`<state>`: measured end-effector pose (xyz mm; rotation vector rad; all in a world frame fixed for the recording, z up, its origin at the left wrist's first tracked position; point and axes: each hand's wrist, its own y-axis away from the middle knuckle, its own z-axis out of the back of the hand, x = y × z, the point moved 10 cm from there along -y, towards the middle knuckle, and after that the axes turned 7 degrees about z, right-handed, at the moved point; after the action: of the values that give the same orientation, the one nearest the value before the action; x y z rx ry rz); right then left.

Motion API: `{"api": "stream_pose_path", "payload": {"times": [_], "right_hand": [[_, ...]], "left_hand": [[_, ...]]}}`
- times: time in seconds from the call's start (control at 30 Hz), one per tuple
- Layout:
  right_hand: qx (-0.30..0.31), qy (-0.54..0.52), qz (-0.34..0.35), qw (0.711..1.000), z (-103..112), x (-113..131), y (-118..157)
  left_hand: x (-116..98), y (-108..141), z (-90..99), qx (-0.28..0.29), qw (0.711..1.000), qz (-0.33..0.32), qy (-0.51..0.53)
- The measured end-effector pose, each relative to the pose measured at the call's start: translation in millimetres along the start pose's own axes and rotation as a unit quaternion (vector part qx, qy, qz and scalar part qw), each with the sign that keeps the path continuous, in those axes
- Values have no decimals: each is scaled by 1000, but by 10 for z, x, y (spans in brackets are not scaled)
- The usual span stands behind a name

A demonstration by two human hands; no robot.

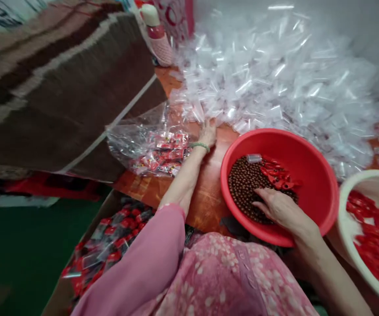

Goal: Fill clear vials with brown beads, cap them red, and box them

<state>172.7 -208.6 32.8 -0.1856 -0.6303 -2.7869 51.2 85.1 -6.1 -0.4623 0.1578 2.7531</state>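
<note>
My right hand (279, 210) is inside a red plastic basin (317, 188). Its thumb and fingers are apart, touching or just over a bed of small round brown beads (247, 188). Beside the beads in the basin lie red plastic pieces (276, 173) and one small clear plastic case (254, 158). My left hand (208, 133), with a green bracelet at the wrist, stretches forward to the near edge of a big heap of small clear plastic cases (275, 83). Its fingertips are blurred among the cases, so their grip is unclear.
Left of my forearm, a clear bag (163, 151) holds red packets. A cardboard box (90, 237) of red-and-clear items stands below the orange tabletop (205, 197). At right is a cream tub (357, 180) with red pieces; a capped bottle (156, 35) stands at the back.
</note>
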Motion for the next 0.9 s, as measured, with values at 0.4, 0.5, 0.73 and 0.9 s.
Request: {"api": "stream_pose_path", "payload": {"times": [0.4,0.5,0.73,0.9], "right_hand": [[23,34,15,999,528,-158,-156],[-20,89,-17,996,852,-407,-491],[30,95,13,995,550,-523,-1171],[50,113,19,992,462,-661,-1162]], "left_hand": [[-162,859,-213,20,999,-19,-29],[-220,1097,-190,21,999,-19,-19],[-201,1616,-176,-2,998,-2,62],[37,1892,-156,-48,979,35,197]]}}
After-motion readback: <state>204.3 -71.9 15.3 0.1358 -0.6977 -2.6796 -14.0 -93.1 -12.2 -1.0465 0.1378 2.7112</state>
